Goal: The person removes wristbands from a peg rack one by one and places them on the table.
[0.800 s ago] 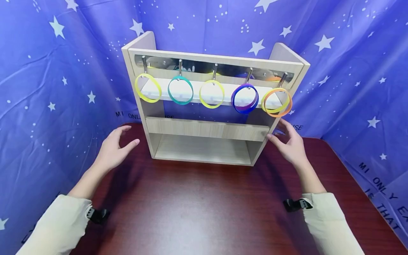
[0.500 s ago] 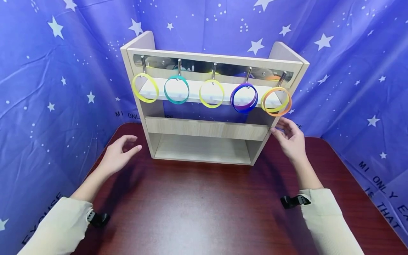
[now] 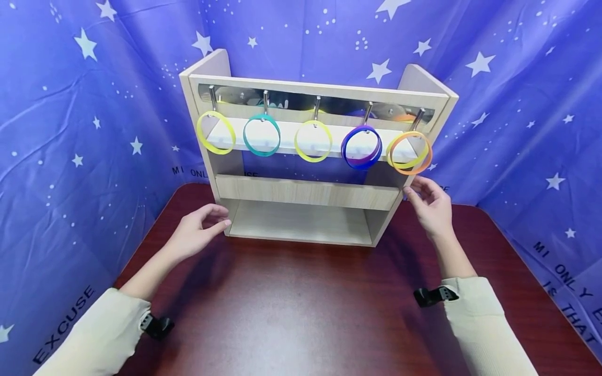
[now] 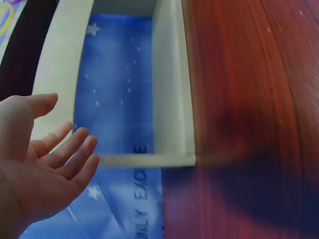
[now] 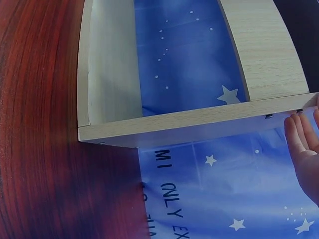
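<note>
A pale wooden rack stands upright on the table. From its hooks hang thin bands: a yellow band, a teal band, another yellow band, a blue band overlapping a purple one, and an orange band with a yellow one. My left hand is by the rack's lower left side, fingers relaxed and holding nothing. At the right side panel, my right hand has its thumb by the front edge and straight fingertips at the outer face.
A metal strip with several hooks runs across the rack's upper front, above a white shelf board. The reddish-brown table extends in front. A blue starry curtain closes in the back and sides.
My left hand has moved right and down toward the rack's lower left side. My right hand has shifted slightly outward and up along the right panel. The rack stays in place; the left bands swung slightly.
</note>
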Motion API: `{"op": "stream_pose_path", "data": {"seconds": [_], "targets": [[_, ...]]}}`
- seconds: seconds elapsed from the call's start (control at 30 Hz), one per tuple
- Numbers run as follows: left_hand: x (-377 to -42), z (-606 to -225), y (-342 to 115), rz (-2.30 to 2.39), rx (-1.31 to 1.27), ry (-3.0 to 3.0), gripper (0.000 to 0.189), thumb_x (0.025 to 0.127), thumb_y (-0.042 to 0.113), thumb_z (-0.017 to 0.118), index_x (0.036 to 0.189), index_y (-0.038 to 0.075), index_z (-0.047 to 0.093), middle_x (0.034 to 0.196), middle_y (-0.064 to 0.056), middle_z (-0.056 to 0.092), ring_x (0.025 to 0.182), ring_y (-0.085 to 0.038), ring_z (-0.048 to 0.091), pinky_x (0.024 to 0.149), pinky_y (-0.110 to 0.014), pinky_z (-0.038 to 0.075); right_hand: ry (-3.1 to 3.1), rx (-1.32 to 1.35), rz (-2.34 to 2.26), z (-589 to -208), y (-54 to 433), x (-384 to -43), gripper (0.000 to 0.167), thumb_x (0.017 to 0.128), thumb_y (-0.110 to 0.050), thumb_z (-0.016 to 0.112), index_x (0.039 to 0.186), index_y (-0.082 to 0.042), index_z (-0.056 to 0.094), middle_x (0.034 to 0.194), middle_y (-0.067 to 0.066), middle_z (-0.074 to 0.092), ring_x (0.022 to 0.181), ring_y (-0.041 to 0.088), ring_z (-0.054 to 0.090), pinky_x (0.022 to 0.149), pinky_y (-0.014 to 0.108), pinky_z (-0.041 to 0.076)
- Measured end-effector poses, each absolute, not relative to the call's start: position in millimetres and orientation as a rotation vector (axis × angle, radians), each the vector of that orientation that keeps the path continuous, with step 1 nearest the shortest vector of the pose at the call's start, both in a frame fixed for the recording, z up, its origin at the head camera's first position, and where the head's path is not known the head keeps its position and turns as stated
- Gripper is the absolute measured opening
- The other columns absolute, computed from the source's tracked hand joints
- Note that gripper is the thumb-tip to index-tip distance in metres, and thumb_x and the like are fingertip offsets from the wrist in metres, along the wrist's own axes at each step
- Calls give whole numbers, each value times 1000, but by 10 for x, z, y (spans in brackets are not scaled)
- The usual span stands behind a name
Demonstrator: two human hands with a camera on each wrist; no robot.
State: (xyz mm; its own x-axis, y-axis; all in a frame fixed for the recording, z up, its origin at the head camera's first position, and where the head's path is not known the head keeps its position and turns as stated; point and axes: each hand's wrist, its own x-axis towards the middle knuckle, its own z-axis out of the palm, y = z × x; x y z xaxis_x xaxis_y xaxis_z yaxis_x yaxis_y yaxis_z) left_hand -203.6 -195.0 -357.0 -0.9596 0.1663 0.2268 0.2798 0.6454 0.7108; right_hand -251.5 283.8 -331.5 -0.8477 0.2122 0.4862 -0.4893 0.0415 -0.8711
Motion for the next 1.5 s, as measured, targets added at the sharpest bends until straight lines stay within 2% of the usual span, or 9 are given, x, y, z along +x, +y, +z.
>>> {"op": "stream_pose_path", "data": {"seconds": [0.17,0.43,0.67,1.07,1.2,1.4,1.5], "targets": [[-2008,-3505,-1759,-1295,-474,-2707,32,92,22,64,119,5,60,114,-16,68,102,-25,66,89,-34,58,-1832,262,1884,-3329,2797,-2511,33,86,12,61,95,-19,67,87,-12,70,83,-2,65,74,7,55],[-1994,-3337,-1439,-1420,-608,-2670,33,91,21,66,121,9,59,112,-10,69,102,-21,66,94,-37,56,-1888,224,1861,-3350,2762,-2494,29,87,7,62,95,-20,66,87,-13,69,83,-3,65,74,5,54],[-2056,-3203,-1103,-1493,-768,-2601,37,90,19,67,122,3,59,113,-13,69,104,-24,65,97,-40,55,-1857,220,1890,-3362,2736,-2476,30,86,10,61,95,-19,67,87,-12,69,82,-3,66,74,6,55],[-2173,-2945,-500,-1531,-930,-2625,37,91,22,65,123,4,59,117,-11,68,106,-19,64,98,-32,54,-1822,200,1903,-3369,2737,-2488,28,85,11,61,92,-16,67,83,-10,69,78,-1,65,73,6,55],[-2238,-2882,-275,-1551,-956,-2656,37,92,25,65,123,6,59,115,-7,68,106,-17,64,96,-27,55,-1838,210,1890,-3336,2749,-2507,27,85,9,62,92,-16,67,83,-10,68,78,-2,64,72,6,54],[-2336,-2799,55,-1673,-943,-2657,34,92,24,64,121,6,61,113,-8,69,104,-17,64,88,-18,54,-1797,237,1923,-3284,2785,-2534,26,85,11,61,91,-13,67,82,-8,68,76,0,64,71,7,55],[-2380,-2760,197,-1800,-907,-2618,33,93,22,64,120,4,62,113,-12,69,103,-21,64,84,-19,56,-1783,235,1936,-3278,2790,-2539,27,84,12,60,91,-13,67,81,-7,68,76,0,64,70,7,55]]}}
